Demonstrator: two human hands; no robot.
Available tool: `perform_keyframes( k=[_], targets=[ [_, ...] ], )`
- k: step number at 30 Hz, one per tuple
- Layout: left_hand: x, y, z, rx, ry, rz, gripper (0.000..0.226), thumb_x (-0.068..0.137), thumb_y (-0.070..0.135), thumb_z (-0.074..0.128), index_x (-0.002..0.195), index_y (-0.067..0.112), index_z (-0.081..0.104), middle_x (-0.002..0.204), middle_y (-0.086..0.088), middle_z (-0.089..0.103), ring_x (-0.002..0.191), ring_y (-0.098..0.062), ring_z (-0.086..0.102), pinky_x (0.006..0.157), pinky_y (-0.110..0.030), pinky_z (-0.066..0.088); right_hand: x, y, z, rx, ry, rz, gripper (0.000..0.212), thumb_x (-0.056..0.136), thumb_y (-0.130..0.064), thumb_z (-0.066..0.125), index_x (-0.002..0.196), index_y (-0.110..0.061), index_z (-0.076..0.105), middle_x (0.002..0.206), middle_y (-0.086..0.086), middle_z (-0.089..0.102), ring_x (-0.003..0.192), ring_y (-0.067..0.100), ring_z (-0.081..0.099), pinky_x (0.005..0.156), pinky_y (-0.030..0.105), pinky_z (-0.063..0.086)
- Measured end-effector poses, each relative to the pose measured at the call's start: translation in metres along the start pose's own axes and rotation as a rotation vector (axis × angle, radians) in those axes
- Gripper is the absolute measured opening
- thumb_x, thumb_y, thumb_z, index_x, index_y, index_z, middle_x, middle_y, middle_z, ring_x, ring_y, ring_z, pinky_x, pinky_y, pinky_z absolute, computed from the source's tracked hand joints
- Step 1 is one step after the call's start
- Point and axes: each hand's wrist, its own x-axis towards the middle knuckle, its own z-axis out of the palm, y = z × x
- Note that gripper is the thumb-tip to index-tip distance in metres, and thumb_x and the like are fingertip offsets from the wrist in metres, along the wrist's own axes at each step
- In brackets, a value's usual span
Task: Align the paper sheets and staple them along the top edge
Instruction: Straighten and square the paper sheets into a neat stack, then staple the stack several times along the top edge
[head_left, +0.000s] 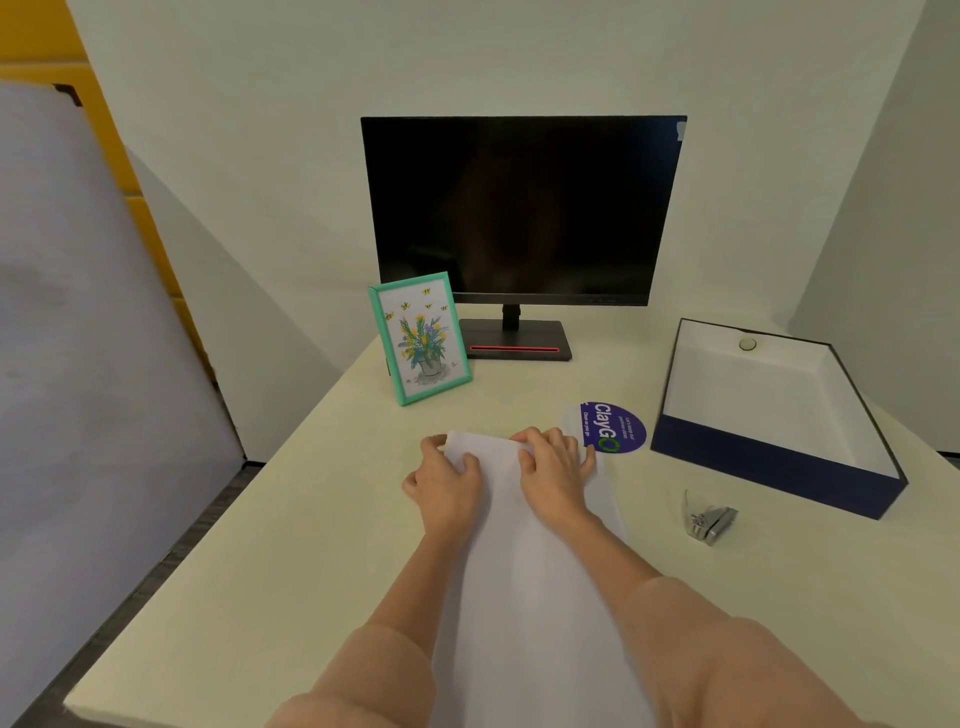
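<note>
Squaring the far edge of the sheets, stapler waiting off to your right.

The paper sheets (524, 561) lie flat mid-desk, long axis running straight away from you, top edge toward the monitor (524, 208). They look thin, limp and likely to slide, so pinch both far corners, as you're doing. Your left hand (447, 483) curls its fingers over the left corner, gripping; your right hand (553, 473) is part-closed on the right corner, fingertips pressing down. The stapler (709, 517) sits well apart, near the open box (769, 457).
</note>
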Motion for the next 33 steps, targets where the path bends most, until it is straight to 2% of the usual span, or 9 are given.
perform_keyframes(
  k=[4,9,12,15,19,22,25,29,33],
  targets=[
    [-0.003,0.004,-0.003,0.103,0.008,0.056,0.009,0.090,0.018,0.048,0.085,0.011,0.045,0.082,-0.002,0.054,0.093,-0.032,0.056,0.087,-0.030,0.024,0.000,0.002,0.000,0.001,-0.001,0.003,0.028,0.096,-0.019,0.041,0.116,-0.034,0.057,0.115,-0.003,0.052,0.121,0.020,0.041,0.116,0.049,0.008],
    [0.000,0.000,-0.003,0.157,-0.001,0.092,0.010,0.092,0.018,0.046,0.085,0.012,0.043,0.081,-0.002,0.052,0.090,-0.031,0.056,0.091,-0.034,0.027,-0.003,0.000,-0.003,0.054,-0.010,-0.004,0.034,0.095,-0.025,0.043,0.126,-0.037,0.052,0.125,-0.004,0.050,0.125,0.019,0.040,0.117,0.048,0.008],
    [0.002,0.000,-0.001,0.153,-0.002,0.103,0.010,0.093,0.017,0.046,0.085,0.012,0.043,0.081,-0.002,0.053,0.086,-0.030,0.053,0.090,-0.034,0.026,-0.005,0.004,-0.024,0.051,-0.050,0.018,0.032,0.095,-0.034,0.045,0.125,-0.034,0.056,0.129,-0.001,0.048,0.126,0.020,0.041,0.110,0.043,0.019],
    [0.004,-0.002,-0.001,0.157,0.003,0.091,0.011,0.093,0.017,0.045,0.085,0.011,0.043,0.081,-0.003,0.052,0.078,-0.025,0.044,0.092,-0.034,0.026,-0.002,0.017,-0.072,-0.168,-0.219,0.151,0.030,0.094,-0.032,0.044,0.119,-0.025,0.059,0.130,0.007,0.047,0.126,0.029,0.042,0.103,0.046,0.026],
    [0.004,-0.003,0.000,0.156,-0.008,0.085,0.012,0.093,0.017,0.044,0.083,0.011,0.042,0.080,-0.003,0.052,0.077,-0.025,0.043,0.091,-0.034,0.027,-0.001,0.048,-0.137,-0.577,-0.303,0.387,0.051,0.088,-0.023,0.045,0.138,-0.016,0.039,0.135,0.010,0.044,0.124,0.031,0.043,0.098,0.044,0.035],
    [0.004,-0.003,0.000,0.165,-0.014,0.084,0.012,0.094,0.017,0.043,0.084,0.011,0.042,0.079,-0.003,0.051,0.076,-0.025,0.043,0.092,-0.034,0.027,-0.008,0.064,-0.157,-0.637,-0.496,0.522,0.063,0.088,-0.037,0.046,0.146,-0.017,0.032,0.139,0.005,0.046,0.125,0.029,0.048,0.099,0.040,0.044],
    [0.003,-0.001,0.000,0.169,-0.017,0.086,0.012,0.094,0.017,0.043,0.084,0.011,0.041,0.078,-0.003,0.050,0.076,-0.025,0.043,0.092,-0.034,0.026,-0.016,0.075,-0.149,-0.505,-0.529,0.505,0.073,0.087,-0.049,0.051,0.144,-0.012,0.028,0.128,0.006,0.052,0.116,0.026,0.058,0.088,0.033,0.050],
    [0.004,-0.003,0.000,0.158,-0.019,0.087,0.010,0.094,0.018,0.043,0.086,0.013,0.041,0.082,-0.001,0.051,0.078,-0.023,0.042,0.093,-0.034,0.026,-0.010,0.087,-0.139,-0.243,-0.514,0.475,0.035,0.080,-0.028,0.054,0.108,-0.007,0.050,0.086,0.008,0.059,0.065,0.025,0.064,0.049,0.023,0.049],
    [0.003,-0.004,0.002,0.143,-0.014,0.089,0.010,0.094,0.017,0.042,0.085,0.014,0.039,0.080,-0.001,0.050,0.077,-0.025,0.042,0.090,-0.031,0.024,0.009,0.083,-0.133,0.262,-0.393,0.466,0.026,0.084,-0.033,0.060,0.091,-0.010,0.051,0.069,0.006,0.056,0.051,0.018,0.052,0.048,0.023,0.041]
  ],
)
